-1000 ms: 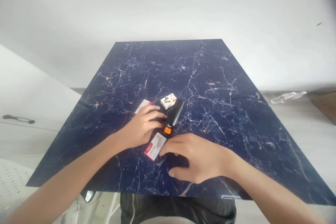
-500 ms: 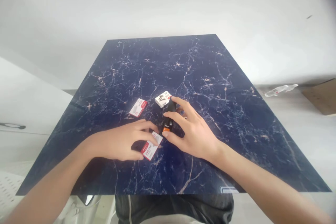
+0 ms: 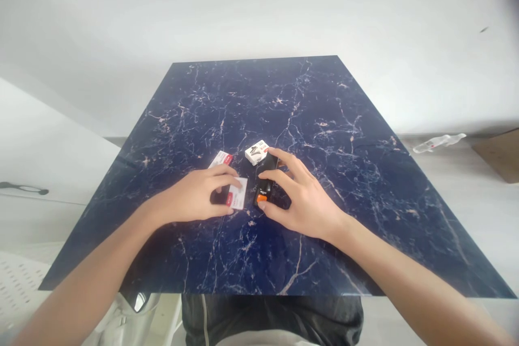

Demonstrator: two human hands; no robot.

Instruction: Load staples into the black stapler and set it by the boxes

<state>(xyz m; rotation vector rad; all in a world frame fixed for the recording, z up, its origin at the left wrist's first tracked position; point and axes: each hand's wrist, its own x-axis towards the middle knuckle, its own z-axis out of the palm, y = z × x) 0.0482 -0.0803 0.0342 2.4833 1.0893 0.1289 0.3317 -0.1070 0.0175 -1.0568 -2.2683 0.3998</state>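
My left hand point(image 3: 198, 194) is closed on a small red-and-white box point(image 3: 240, 197), thumb on its near edge and fingers over its far side. Just beyond those fingers lies a second red-and-white box point(image 3: 221, 159), partly covered by the hand. My right hand point(image 3: 306, 200) curves over a black object with an orange end point(image 3: 265, 189), its thumb by the orange part; the fingers hide much of it, so its kind is unclear. A white box with a dark picture on it point(image 3: 257, 152) touches or nearly touches the right index fingertip.
The table point(image 3: 259, 97) has a dark blue marbled top. Beyond its right edge a clear plastic bottle point(image 3: 438, 143) lies on the floor near a brown cardboard box point(image 3: 500, 154). A metallic bin point(image 3: 130, 319) stands below the near left edge.
My left hand has moved away from me with the red-and-white box, turning it more upright in view and nearing the second box. My right hand stays at the black object.
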